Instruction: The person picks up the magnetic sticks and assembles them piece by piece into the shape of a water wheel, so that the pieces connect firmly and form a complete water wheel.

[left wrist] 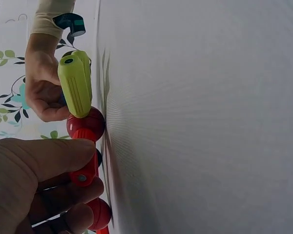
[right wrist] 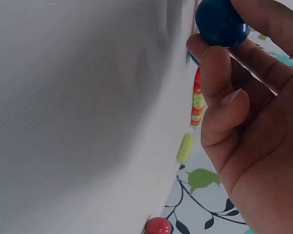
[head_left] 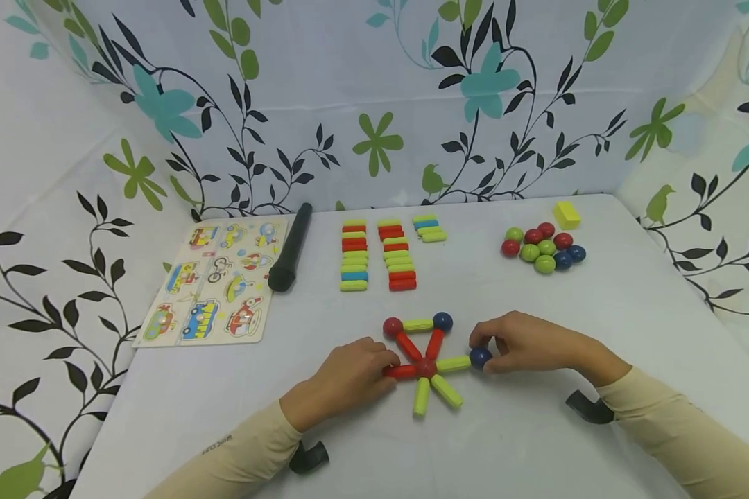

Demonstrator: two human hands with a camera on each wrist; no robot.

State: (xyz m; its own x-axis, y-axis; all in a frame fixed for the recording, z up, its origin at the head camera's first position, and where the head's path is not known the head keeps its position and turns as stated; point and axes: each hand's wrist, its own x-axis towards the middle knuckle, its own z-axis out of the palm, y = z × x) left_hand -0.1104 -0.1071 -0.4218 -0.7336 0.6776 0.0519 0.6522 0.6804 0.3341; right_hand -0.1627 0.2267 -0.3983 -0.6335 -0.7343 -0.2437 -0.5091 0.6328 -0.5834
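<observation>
A toy structure of rods and balls lies on the white table, its rods fanning out from a central red ball. My left hand pinches the red rod on its left side between thumb and fingers. On the other side my right hand grips a blue ball, which sits at the end of a yellow-green rod. Two red rods lead up to another red ball and a second blue ball, joined by a yellow-green rod. Two more yellow-green rods point toward me, their outer ends bare.
Behind the structure, red, yellow-green and blue rods lie in columns. Loose balls cluster at the back right beside a yellow block. A picture puzzle board and a dark cylinder lie at the left.
</observation>
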